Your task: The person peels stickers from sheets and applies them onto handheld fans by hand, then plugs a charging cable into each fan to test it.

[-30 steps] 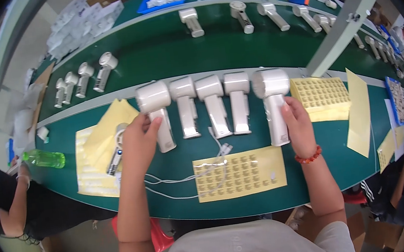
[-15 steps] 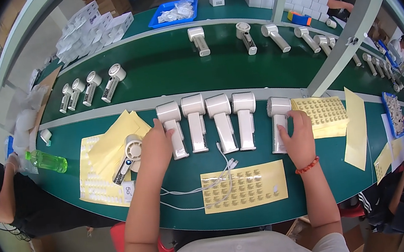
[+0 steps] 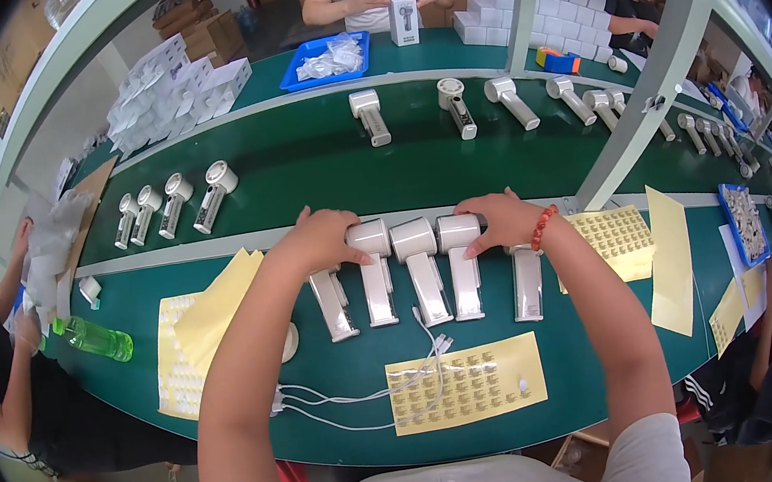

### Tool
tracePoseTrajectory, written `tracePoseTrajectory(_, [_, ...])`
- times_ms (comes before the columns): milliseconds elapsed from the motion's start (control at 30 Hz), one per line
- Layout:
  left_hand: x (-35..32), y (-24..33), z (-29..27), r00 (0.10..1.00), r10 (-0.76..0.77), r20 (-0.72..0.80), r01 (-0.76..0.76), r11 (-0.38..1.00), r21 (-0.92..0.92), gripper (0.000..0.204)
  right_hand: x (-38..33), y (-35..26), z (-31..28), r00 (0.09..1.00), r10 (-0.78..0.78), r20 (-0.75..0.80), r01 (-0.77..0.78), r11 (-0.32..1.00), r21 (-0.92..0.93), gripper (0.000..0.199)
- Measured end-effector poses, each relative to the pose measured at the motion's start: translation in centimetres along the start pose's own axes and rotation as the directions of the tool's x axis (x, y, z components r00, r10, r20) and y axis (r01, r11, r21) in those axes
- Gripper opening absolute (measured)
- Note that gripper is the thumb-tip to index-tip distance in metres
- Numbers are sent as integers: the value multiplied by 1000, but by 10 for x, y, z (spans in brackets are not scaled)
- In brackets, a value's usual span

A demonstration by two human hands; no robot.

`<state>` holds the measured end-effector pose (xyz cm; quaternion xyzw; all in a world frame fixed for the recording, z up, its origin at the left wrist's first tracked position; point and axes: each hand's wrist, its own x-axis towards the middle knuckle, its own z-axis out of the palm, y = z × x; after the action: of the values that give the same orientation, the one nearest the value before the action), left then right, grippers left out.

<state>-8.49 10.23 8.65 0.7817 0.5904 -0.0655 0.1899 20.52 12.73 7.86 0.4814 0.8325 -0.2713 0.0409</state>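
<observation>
While the row of five white handheld fans lies side by side on the green worktop, the left hand and right hand are cupped over its outer heads; even inward pressure is judged best.

1. The head camera is looking steeply down from the person's head, close above a green workbench.
2. It is facing forward across the bench toward a green conveyor belt and the far side of the line.
3. The wide fisheye lens is bending straight edges near the rim, and both forearms are entering from the lower edge.
4. Only one view is showing, so no overlap exists.
</observation>
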Motion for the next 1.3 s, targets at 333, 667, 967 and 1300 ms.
tracePoseTrajectory(333, [-70, 36, -2, 876, 92, -473, -334, 824, -459, 56, -56, -40, 5, 827, -317, -465, 469, 844, 259, 58])
tracePoseTrajectory(667, [-115, 44, 49, 231, 728, -645, -707, 581, 403, 42, -118, -59, 55, 368, -649, -666, 573, 722, -387, 46])
tracePoseTrajectory(967, [-125, 65, 56, -584, 751, -309, -471, -3, 882, 50, -138, -64, 90, -447, -834, -322, 366, 158, -917, 40])
tracePoseTrajectory(1300, [-153, 81, 36, -618, 733, -283, -498, -86, 863, 48, -160, -83, 89, -520, -772, -364, 324, 216, -921, 42])
